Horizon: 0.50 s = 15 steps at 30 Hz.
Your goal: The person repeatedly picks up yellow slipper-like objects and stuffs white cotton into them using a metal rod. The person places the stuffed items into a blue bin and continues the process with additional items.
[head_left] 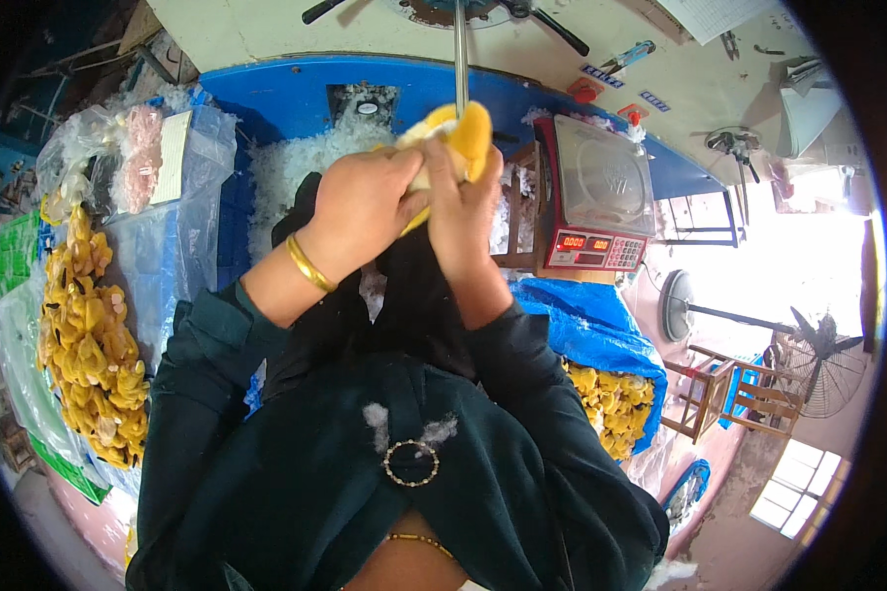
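Both hands are closed around a yellow plush piece (475,133) with a pale inner side, at the lower end of an upright metal tube (461,59). My left hand (360,202), a gold bangle at its wrist, grips the near left part of the plush. With thumb and fingers, my right hand (458,202) pinches its right side. The tube's tip meets the plush, but whether it goes inside is hidden. White fluffy stuffing (286,182) lies on the blue surface left of my hands.
A red digital scale (596,248) with a metal pan stands at the right. Yellow plush pieces (94,355) heap on the left; more fill a blue bag (650,369) on the right. Dark lever handles (559,32) flank the tube. Farther right are a fan (820,360) and wooden chairs (700,399).
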Tool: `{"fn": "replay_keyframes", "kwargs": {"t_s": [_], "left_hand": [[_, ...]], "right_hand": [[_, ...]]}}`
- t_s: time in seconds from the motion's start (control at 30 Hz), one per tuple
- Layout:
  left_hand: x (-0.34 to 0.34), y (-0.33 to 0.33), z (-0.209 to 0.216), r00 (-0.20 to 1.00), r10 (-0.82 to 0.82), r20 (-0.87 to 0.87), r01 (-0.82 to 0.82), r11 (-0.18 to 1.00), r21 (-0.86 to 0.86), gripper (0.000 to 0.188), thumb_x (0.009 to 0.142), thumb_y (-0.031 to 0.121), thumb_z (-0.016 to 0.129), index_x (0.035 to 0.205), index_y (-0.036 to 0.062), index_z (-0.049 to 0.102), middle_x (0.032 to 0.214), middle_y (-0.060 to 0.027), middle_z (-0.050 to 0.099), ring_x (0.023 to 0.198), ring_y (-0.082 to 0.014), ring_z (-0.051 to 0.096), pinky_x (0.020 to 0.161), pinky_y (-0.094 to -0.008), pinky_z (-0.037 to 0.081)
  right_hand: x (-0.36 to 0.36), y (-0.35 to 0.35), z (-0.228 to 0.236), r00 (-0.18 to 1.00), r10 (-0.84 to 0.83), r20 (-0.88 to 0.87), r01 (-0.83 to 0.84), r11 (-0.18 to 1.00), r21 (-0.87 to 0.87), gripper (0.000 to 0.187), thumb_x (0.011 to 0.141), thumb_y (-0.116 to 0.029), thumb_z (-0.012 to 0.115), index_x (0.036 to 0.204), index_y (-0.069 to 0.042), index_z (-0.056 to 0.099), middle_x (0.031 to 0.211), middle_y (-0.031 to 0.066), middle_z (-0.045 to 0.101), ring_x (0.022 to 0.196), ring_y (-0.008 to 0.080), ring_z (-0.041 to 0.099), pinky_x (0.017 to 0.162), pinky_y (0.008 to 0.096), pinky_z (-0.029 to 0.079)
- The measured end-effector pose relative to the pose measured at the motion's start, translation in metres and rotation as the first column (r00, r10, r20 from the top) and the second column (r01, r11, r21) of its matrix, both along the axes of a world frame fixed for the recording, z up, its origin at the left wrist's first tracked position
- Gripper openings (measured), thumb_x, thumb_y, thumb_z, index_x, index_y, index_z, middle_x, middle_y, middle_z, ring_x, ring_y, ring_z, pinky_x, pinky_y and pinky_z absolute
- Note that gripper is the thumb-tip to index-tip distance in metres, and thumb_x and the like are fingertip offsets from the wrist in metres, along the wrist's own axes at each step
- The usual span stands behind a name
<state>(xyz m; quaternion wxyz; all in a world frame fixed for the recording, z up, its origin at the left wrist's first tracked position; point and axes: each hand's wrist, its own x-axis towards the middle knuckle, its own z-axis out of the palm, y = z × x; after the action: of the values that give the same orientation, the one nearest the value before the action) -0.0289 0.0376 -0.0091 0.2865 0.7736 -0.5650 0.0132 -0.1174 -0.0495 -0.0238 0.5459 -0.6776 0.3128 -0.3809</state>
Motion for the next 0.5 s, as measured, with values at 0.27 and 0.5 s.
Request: {"fn": "replay_keyframes", "kwargs": {"t_s": [0.27, 0.5], "left_hand": [[0.004, -0.014, 0.006, 0.221, -0.013, -0.975, 0.006, 1.000, -0.012, 0.048, 0.090, 0.047, 0.060, 0.094, -0.0009, 0.060, 0.079, -0.0090, 0.066, 0.062, -0.0113, 0.065, 0.054, -0.0192, 0.051], [0.001, -0.044, -0.009, 0.609, -0.021, -0.793, 0.025, 1.000, -0.007, 0.041, 0.093, 0.036, 0.055, 0.085, -0.0030, 0.061, 0.075, -0.0191, 0.066, 0.065, -0.0260, 0.068, 0.058, -0.0356, 0.053]], "right_hand": [[0.030, -0.096, -0.016, 0.837, 0.300, 0.458, -0.544, 0.542, 0.640, 0.038, 0.097, -0.033, 0.045, 0.112, 0.000, 0.056, 0.100, 0.0134, 0.065, 0.085, 0.0241, 0.067, 0.072, 0.0352, 0.057], [0.038, -0.117, -0.036, 0.710, 0.403, 0.578, -0.704, 0.416, 0.575, 0.030, 0.097, -0.022, 0.049, 0.119, -0.001, 0.054, 0.105, 0.0091, 0.065, 0.091, 0.0176, 0.066, 0.078, 0.0294, 0.055]]}}
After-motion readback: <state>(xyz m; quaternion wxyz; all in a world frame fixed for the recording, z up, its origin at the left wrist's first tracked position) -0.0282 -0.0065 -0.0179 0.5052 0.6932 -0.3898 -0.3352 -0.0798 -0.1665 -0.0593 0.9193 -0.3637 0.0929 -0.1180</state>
